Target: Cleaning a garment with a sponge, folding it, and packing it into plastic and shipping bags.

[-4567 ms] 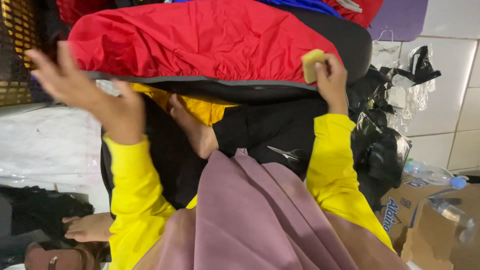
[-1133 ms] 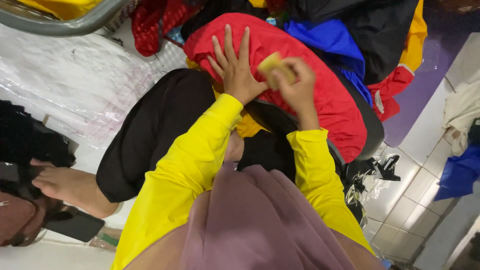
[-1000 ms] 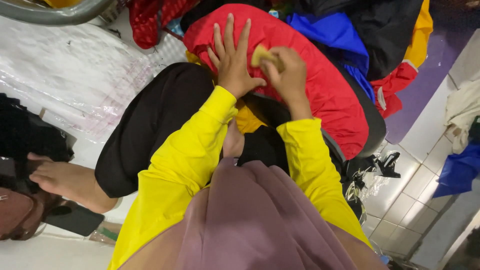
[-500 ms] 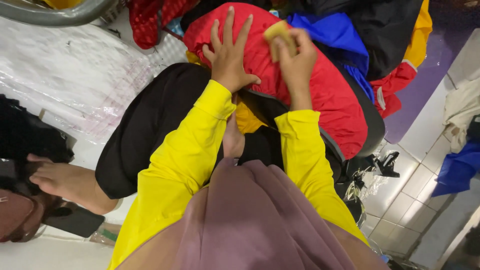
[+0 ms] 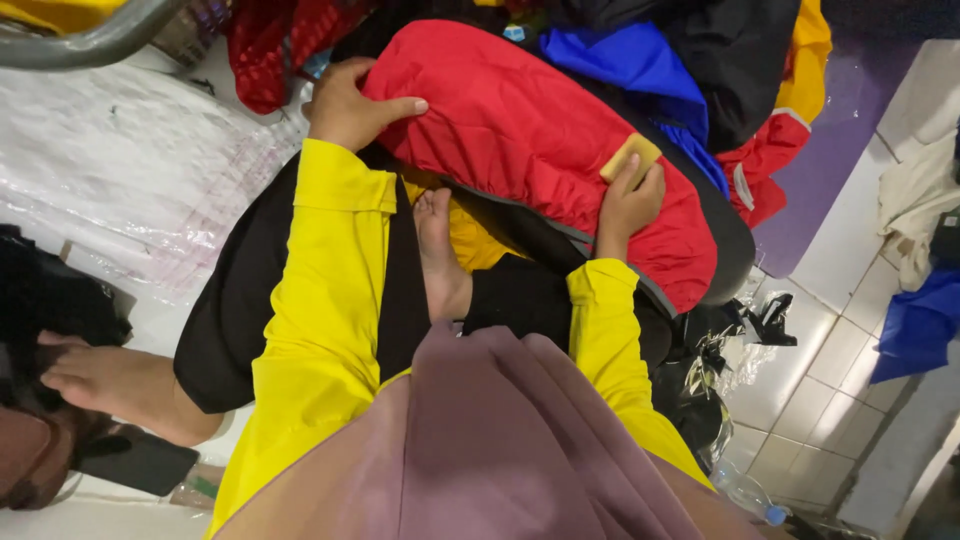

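A red padded jacket (image 5: 520, 130) with a grey edge lies across my lap. My left hand (image 5: 350, 105) grips its upper left end, thumb laid on the red cloth. My right hand (image 5: 628, 205) presses a small yellow sponge (image 5: 630, 158) against the jacket's right side. Both arms wear yellow sleeves. My bare foot (image 5: 440, 255) shows between them, over black trousers.
A pile of blue (image 5: 640, 70), black, yellow and red clothes lies behind the jacket. Clear plastic sheeting (image 5: 120, 150) covers the floor at left. White tiles (image 5: 830, 340), black plastic bags (image 5: 730, 340) and a plastic bottle (image 5: 745, 495) are at right. A dark phone (image 5: 135, 462) lies at lower left.
My left hand has slid from the middle of the jacket to its upper left end. My right hand has carried the sponge rightward and down over the red cloth.
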